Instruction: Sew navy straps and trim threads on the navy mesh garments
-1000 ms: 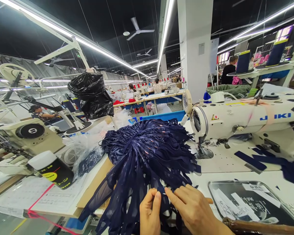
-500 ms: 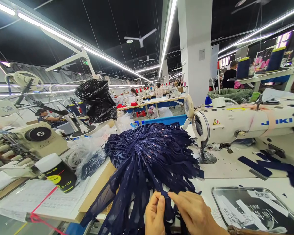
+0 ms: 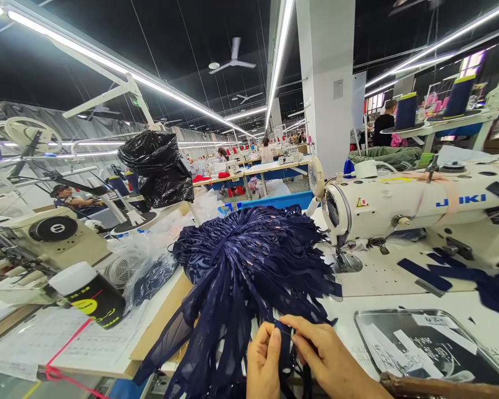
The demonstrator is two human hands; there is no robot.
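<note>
A large bundle of navy fabric strips (image 3: pixel 249 249) is heaped in front of me, its ends hanging over the near table edge. Low in the view, my left hand (image 3: pixel 265 354) is closed, thumb and fingers pinching a narrow navy strip (image 3: pixel 283 328). Close beside it, my right hand (image 3: pixel 326 352) grips the same strip between thumb and index finger. A tiny pale spot shows at the right fingertips; I cannot make out what it is. The strip's lower part is partly hidden behind my hands.
To the right stands a white sewing machine (image 3: pixel 399 205), with cut navy pieces (image 3: pixel 426 274) on its bed. A metal tray (image 3: pixel 360 321) with paper labels lies nearer. On the left are a black-and-white canister (image 3: pixel 93 296), papers (image 3: pixel 37 338) and a black plastic bag (image 3: pixel 158 166).
My right thumb and index finger have shifted and now stand further apart at the strip. My left hand keeps its pinch. The whole view has turned slightly to the right.
</note>
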